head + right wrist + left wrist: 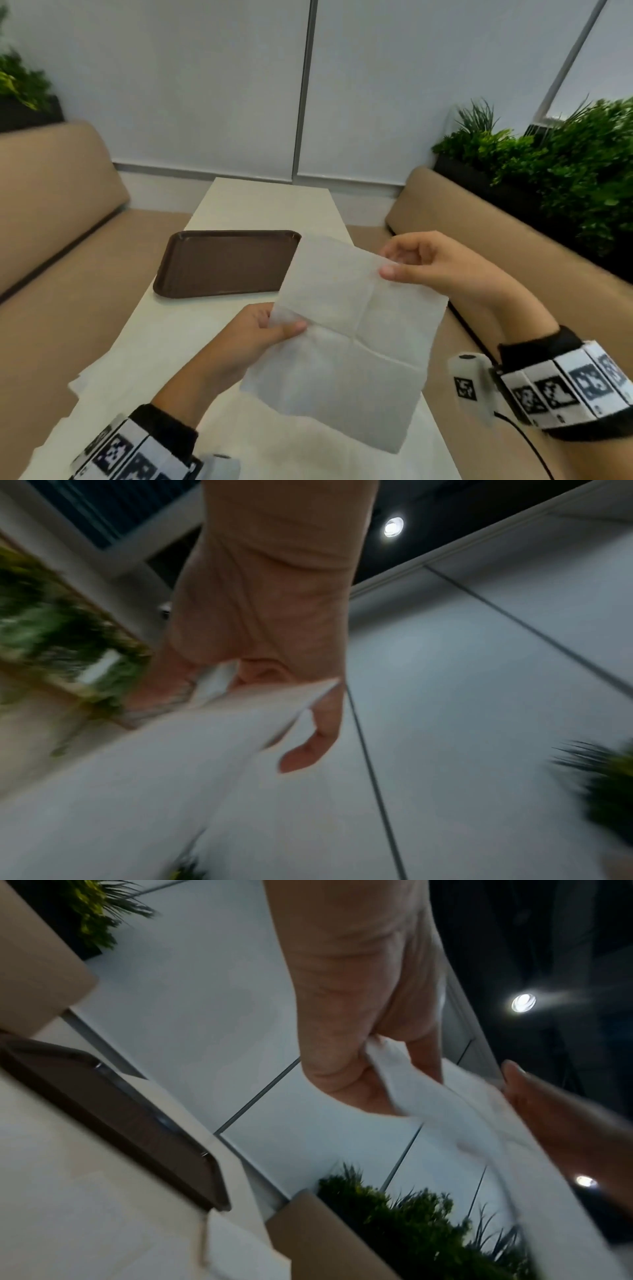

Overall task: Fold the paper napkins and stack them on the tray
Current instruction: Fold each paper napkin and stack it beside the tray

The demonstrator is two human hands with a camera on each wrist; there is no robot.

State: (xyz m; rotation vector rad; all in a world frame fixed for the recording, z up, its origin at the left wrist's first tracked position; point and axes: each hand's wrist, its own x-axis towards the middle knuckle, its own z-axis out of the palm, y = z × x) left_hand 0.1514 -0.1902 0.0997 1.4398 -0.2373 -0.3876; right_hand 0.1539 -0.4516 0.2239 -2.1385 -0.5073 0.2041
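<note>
White napkin (pixel 346 329) pinched by both hands — only head view shows the whole brown tray (pixel 191 274).

Even indoor light; ceiling spotlights (pixel 523 1003) glare, wrist views dim, motion-blurred, edges warped.

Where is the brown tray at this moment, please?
In the head view the brown tray lies flat on the white table, left of centre, beyond the left hand and partly behind the unfolded napkin held by both hands.
</note>
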